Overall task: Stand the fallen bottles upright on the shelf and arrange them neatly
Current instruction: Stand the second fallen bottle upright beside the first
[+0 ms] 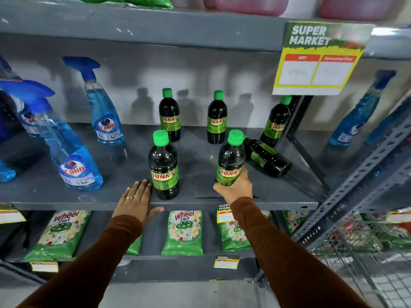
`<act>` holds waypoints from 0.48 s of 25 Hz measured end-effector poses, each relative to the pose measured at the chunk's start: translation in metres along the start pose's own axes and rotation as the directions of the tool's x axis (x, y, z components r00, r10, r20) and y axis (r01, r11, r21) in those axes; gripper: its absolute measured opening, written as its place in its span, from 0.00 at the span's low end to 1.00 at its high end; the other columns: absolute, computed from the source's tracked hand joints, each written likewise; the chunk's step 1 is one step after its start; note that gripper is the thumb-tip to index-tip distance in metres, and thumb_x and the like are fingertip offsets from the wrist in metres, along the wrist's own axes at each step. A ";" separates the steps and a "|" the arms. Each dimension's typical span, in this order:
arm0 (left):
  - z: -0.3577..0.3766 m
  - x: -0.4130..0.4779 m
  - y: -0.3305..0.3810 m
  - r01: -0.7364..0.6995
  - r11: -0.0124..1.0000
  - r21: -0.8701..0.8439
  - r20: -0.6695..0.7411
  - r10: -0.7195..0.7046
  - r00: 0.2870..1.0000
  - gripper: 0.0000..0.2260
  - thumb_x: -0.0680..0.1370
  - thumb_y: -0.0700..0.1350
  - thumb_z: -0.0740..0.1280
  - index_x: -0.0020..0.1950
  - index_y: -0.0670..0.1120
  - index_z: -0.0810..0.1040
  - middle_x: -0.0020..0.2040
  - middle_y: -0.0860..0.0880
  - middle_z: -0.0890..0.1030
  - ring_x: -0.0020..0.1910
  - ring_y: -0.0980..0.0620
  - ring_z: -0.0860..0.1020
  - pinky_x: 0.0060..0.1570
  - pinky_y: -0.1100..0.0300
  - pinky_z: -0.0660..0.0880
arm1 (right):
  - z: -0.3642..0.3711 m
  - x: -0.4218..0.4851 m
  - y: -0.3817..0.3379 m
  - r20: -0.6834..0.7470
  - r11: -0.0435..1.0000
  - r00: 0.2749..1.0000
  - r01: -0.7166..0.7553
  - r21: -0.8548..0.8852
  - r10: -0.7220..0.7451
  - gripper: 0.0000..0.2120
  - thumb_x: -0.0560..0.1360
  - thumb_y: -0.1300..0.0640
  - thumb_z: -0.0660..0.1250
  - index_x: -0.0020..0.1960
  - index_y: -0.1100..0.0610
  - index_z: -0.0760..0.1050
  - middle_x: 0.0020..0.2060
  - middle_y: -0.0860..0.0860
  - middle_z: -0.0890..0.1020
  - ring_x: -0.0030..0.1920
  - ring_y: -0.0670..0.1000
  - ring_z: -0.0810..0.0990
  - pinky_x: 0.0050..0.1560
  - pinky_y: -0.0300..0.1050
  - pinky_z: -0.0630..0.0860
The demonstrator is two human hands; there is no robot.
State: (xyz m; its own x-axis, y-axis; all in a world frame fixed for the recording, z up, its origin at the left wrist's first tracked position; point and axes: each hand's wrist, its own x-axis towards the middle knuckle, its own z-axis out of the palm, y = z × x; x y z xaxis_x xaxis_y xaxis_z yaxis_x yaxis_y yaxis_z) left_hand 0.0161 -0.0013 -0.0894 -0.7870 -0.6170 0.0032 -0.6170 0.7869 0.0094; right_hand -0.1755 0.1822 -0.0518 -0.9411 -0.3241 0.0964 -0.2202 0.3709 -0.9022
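Gripping a Sunny bottle [230,160] in my right hand [235,187], left hand [136,198] flat and released on the shelf [66,196], I should set it level beside the front bottle [164,167].

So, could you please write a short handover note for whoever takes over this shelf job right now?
Right hand: gripping a Sunny bottle at its base, upright, near the shelf's front edge; whether it is set down, I cannot tell.
Left hand: open, flat on the shelf, beside the front-left bottle, holding nothing.
Done: front-left bottle and three back bottles stand upright.
Left: one fallen bottle lies on its side behind the held one. Stand it up, then even out the rows.
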 end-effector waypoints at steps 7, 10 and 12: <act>-0.005 -0.003 0.005 0.008 1.000 -0.006 0.054 -0.007 0.999 0.42 0.69 0.70 0.45 0.75 0.44 0.47 0.78 0.47 0.49 0.77 0.48 0.48 0.76 0.51 0.47 | -0.013 -0.009 0.003 0.122 0.999 0.992 -0.026 0.042 0.021 0.38 0.57 0.64 0.77 0.64 0.59 0.64 0.56 0.56 0.77 0.52 0.52 0.75 0.56 0.42 0.73; -0.005 -0.004 0.008 0.025 1.000 0.002 0.057 -0.025 0.998 0.40 0.73 0.68 0.51 0.75 0.44 0.46 0.78 0.46 0.49 0.77 0.48 0.48 0.75 0.52 0.45 | -0.022 -0.002 0.009 0.218 0.999 0.976 -0.023 0.045 0.012 0.42 0.54 0.70 0.75 0.65 0.62 0.63 0.59 0.61 0.74 0.60 0.59 0.74 0.64 0.57 0.72; -0.006 -0.003 0.011 0.037 0.999 0.005 0.059 -0.038 0.998 0.40 0.73 0.68 0.51 0.75 0.43 0.45 0.78 0.46 0.48 0.77 0.48 0.47 0.75 0.52 0.45 | -0.033 0.007 0.016 0.245 0.994 0.969 -0.013 -0.105 0.038 0.43 0.56 0.70 0.72 0.67 0.63 0.59 0.63 0.62 0.68 0.65 0.60 0.67 0.69 0.52 0.66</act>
State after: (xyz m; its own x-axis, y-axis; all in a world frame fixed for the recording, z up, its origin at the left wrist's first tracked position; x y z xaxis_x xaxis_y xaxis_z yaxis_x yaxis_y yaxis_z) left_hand 0.0121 0.0089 -0.0836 -0.7622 -0.6448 -0.0563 -0.6460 0.7633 0.0044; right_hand -0.1936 0.2144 -0.0514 -0.8574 -0.5128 -0.0439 -0.2338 0.4641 -0.8544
